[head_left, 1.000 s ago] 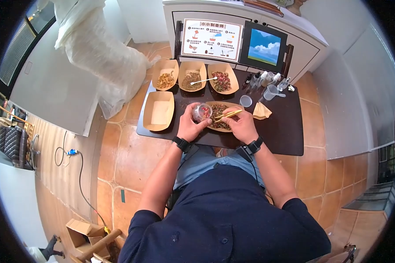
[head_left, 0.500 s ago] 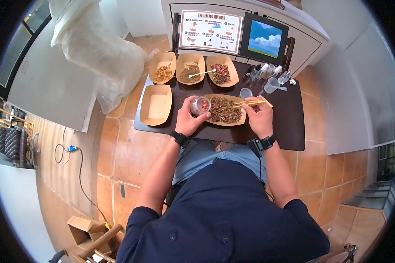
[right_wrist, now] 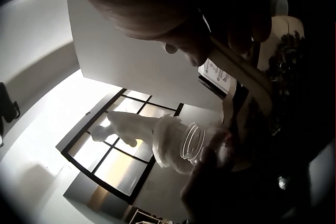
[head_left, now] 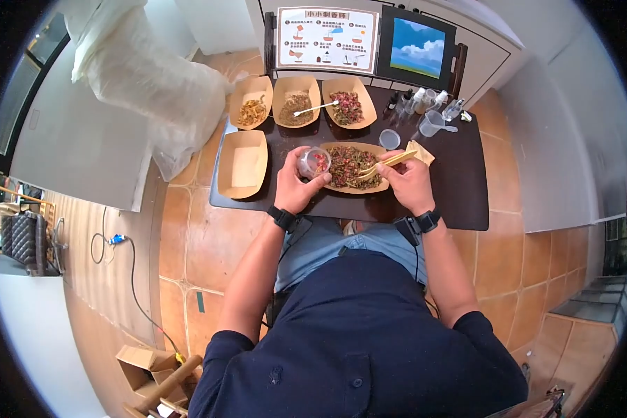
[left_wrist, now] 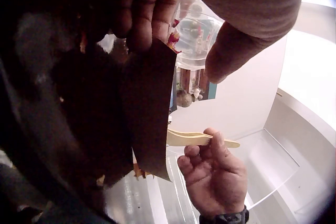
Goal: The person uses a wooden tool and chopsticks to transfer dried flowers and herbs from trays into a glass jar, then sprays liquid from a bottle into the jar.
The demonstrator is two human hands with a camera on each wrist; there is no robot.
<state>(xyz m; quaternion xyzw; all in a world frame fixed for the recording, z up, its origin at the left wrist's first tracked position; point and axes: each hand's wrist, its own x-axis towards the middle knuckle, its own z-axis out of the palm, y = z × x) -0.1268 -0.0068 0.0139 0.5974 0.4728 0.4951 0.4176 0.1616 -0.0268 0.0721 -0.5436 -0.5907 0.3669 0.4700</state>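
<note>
The left hand point(head_left: 296, 184) grips a clear plastic jar point(head_left: 313, 162) with red bits inside, tilted beside a paper tray point(head_left: 359, 189) of mixed dried herbs point(head_left: 352, 166). Wooden tongs point(head_left: 390, 164) are pinched in the right hand point(head_left: 409, 184), their tips at the herbs. In the left wrist view the jar point(left_wrist: 197, 35) is between the left fingers and thumb, and the right hand point(left_wrist: 216, 179) pinches the tongs point(left_wrist: 191, 139). Dark in the right wrist view, the tongs point(right_wrist: 241, 69) reach toward the herbs; the jar's threaded mouth point(right_wrist: 192, 141) shows.
Behind are trays of yellow pieces point(head_left: 251, 111), brown material point(head_left: 296, 110) with a white spoon, and red buds point(head_left: 347, 109). An empty tray point(head_left: 242, 164) stands left. A round lid point(head_left: 389, 139), small bottles point(head_left: 418, 101), a measuring cup point(head_left: 432, 123) and folded paper point(head_left: 420, 152) are right.
The right hand moved right, away from the jar, with the tongs; their tips then came back to the herbs. The left hand still holds the jar at the tray's left end.
</note>
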